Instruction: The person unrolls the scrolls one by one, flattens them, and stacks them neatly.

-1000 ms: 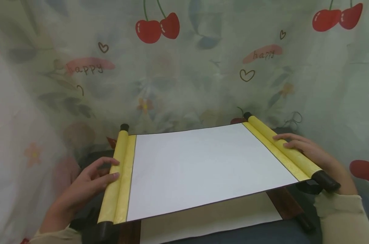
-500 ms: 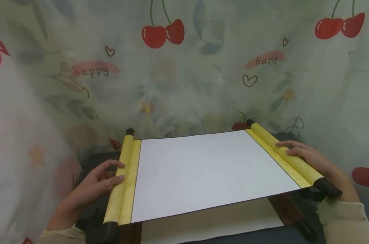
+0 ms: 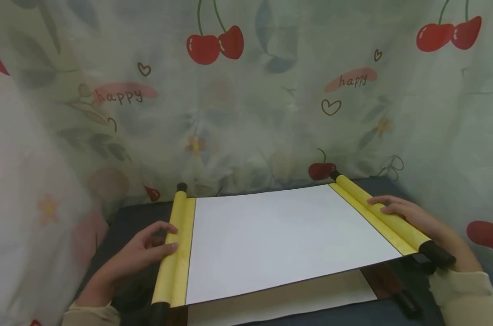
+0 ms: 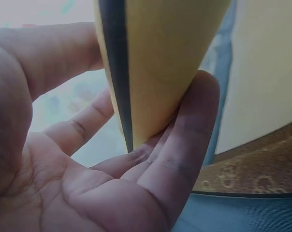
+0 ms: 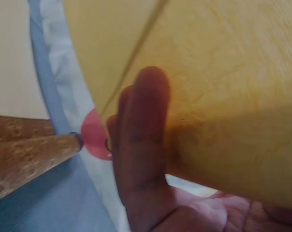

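Observation:
A hanging scroll with a blank white sheet is spread between two yellow rollers with black end knobs. My left hand grips the left roller, thumb and fingers on either side of it. In the left wrist view, the fingers curl around the yellow edge. My right hand holds the right roller from its outer side. The right wrist view shows fingers against the yellow underside; the thumb is hidden there. Slightly tilted, the scroll is held above a second, brown-edged scroll.
The second scroll lies on a dark tabletop, partly covered by the upper one. Its brown roller has a black knob toward the front right. Behind and at both sides hangs a curtain printed with cherries.
Both hands have lowered the yellow scroll toward the table. Its left roller has also shifted to the right. The head view has tipped slightly upward.

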Demonstrator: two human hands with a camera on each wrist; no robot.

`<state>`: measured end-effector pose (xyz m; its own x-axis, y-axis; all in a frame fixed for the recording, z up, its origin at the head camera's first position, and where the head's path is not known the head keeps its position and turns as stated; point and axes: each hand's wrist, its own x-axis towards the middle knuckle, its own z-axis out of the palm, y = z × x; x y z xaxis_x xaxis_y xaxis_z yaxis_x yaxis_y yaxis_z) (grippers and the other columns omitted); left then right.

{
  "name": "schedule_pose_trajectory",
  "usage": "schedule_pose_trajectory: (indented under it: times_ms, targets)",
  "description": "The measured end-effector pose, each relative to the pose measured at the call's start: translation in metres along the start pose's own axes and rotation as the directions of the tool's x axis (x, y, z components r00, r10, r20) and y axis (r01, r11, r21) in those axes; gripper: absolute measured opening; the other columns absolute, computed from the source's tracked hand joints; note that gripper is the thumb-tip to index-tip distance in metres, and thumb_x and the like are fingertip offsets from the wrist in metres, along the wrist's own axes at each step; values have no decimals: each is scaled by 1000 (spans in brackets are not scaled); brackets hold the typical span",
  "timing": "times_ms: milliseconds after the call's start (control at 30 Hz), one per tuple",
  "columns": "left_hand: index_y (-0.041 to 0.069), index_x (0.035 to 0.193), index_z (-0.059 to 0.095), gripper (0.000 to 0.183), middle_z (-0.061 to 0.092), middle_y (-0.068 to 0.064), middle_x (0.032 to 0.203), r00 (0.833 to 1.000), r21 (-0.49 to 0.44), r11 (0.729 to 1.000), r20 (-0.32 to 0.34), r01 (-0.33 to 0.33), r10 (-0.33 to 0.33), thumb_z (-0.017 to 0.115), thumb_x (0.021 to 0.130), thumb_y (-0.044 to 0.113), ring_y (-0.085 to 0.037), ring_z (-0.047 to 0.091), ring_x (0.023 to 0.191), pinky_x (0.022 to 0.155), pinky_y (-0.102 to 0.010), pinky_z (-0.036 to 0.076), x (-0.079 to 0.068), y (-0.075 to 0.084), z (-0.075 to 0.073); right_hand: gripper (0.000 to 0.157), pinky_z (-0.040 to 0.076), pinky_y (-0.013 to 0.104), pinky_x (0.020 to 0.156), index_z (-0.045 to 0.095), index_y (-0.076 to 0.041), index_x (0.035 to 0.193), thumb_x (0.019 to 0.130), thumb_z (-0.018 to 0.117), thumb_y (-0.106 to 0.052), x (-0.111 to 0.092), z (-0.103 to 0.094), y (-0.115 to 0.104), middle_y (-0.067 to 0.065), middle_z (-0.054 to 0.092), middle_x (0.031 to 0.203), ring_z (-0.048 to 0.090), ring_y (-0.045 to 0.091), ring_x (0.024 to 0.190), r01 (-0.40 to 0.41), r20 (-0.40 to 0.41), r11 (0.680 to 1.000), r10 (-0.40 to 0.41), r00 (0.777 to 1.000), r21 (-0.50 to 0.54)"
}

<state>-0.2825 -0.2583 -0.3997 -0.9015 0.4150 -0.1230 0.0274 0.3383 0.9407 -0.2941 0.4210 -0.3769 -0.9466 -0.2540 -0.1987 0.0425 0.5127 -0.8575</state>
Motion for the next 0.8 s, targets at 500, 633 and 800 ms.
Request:
schedule_pose_trajectory:
  times_ms: [500, 633, 800]
  targets:
    - [5, 140, 52, 48, 68, -19, 121, 998, 107, 993, -42, 40, -36, 73, 103, 27, -26, 69, 103, 83, -40, 58, -1, -15, 14, 46, 53, 25, 82, 53, -14, 155, 114, 45, -34, -2, 15, 32, 9, 54, 146, 65, 7, 95, 54, -91, 993, -63, 994, -101]
    - [4, 139, 53, 47, 68, -17, 118, 1000, 110, 994, -28, 6, -3, 73, 102, 25, -26, 68, 102, 84, -39, 56, 1, -19, 16, 51, 50, 23, 84, 50, -6, 156, 114, 46, -34, -1, 16, 39, -2, 50, 153, 59, 0, 104, 84, -112, 986, -100, 989, -144]
    - [2, 134, 55, 44, 68, -16, 111, 999, 155, 987, -36, -31, 37, 74, 101, 23, -24, 67, 95, 80, -37, 57, 2, -20, 21, 50, 52, 25, 83, 49, -9, 157, 113, 47, -34, 0, 19, 47, -7, 47, 148, 62, 7, 99, 68, -115, 994, -78, 990, -87]
